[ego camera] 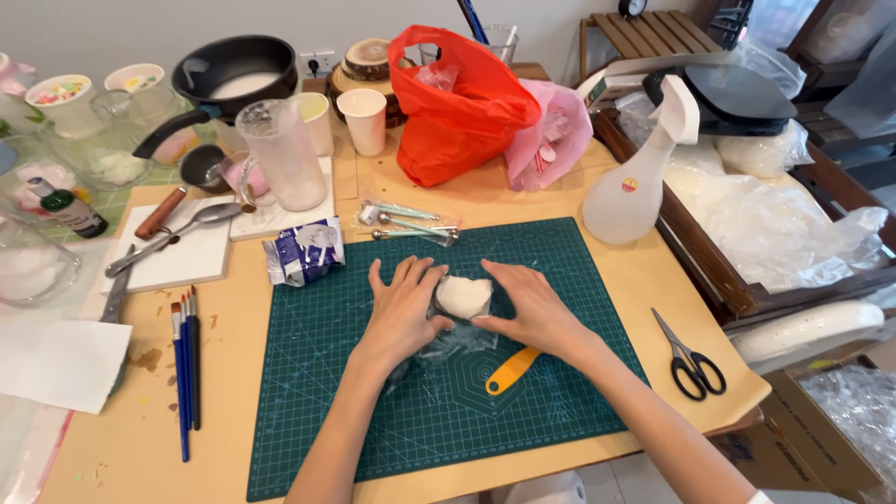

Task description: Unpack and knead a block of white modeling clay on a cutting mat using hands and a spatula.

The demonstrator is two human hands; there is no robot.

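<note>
Both hands rest on a green cutting mat (373, 392) in the middle of the bench (121, 448), closing in from either side on a white lump of clay-like material (463, 296). Left hand (403, 313) lies palm down with its fingers stretched out and slightly spread, the fingertips pressing against the lump's left edge. Right hand (529, 308) is likewise flattened and mostly open, thumb and fingers curved lightly around the lump's right side and touching it. Neither hand is closed into a fist; the lump sits between them, cupped rather than gripped. A sheet of clear plastic film (448, 350) seems to lie under and around the lump, though its edges are hard to make out against the mat.

Just below the right hand, a tool with an orange handle (511, 371) lies slanted on the mat. A blue-and-white packet (303, 252) sits at the mat's upper left corner, and a clear sleeve of modelling tools (411, 222) lies just above the mat's top edge. Black scissors (691, 359) lie well apart on the bench to the right, and several paintbrushes (185, 359) lie to the left. A red plastic bag (457, 103) and a white spray bottle (639, 177) stand farther back.
</note>
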